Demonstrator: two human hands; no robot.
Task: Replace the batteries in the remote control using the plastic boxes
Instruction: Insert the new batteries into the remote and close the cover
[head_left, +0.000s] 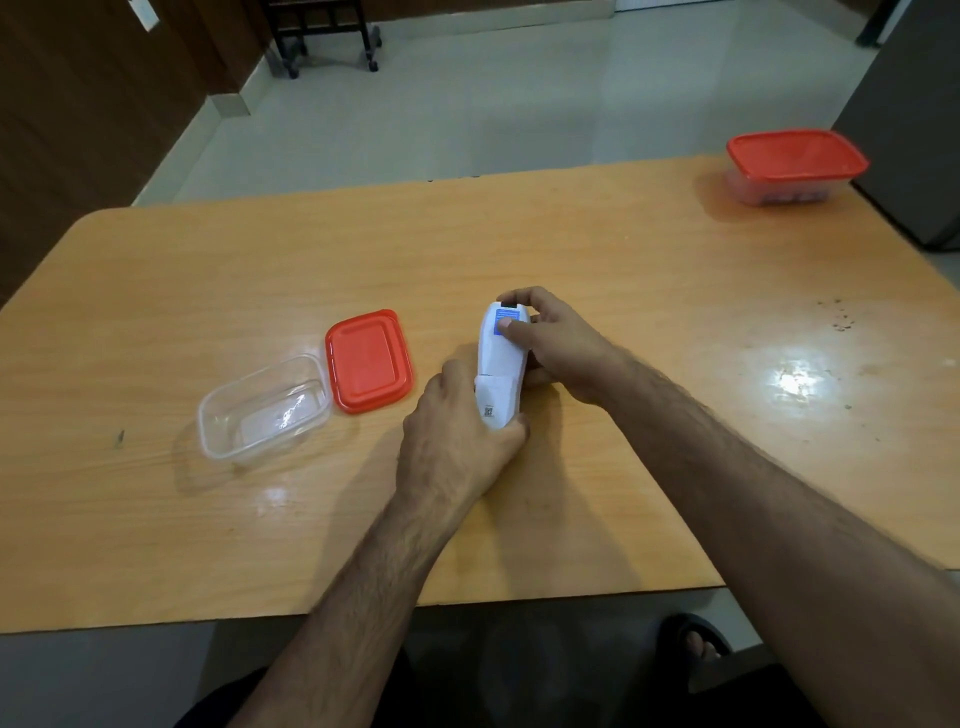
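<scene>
A white remote control lies back side up in the middle of the table, its far end carrying a blue label. My left hand grips its near end, where the battery cover with a small code sticker sits. My right hand holds the far end, thumb pressed on the blue label. A clear plastic box stands open to the left, with nothing visible inside it. Its red lid lies flat beside it. A second plastic box with a red lid stands shut at the far right corner, dark items dimly showing inside.
The wooden table has a shiny top with glare at the right. A dark cabinet stands past the table's right corner. A wheeled stand is on the floor far behind.
</scene>
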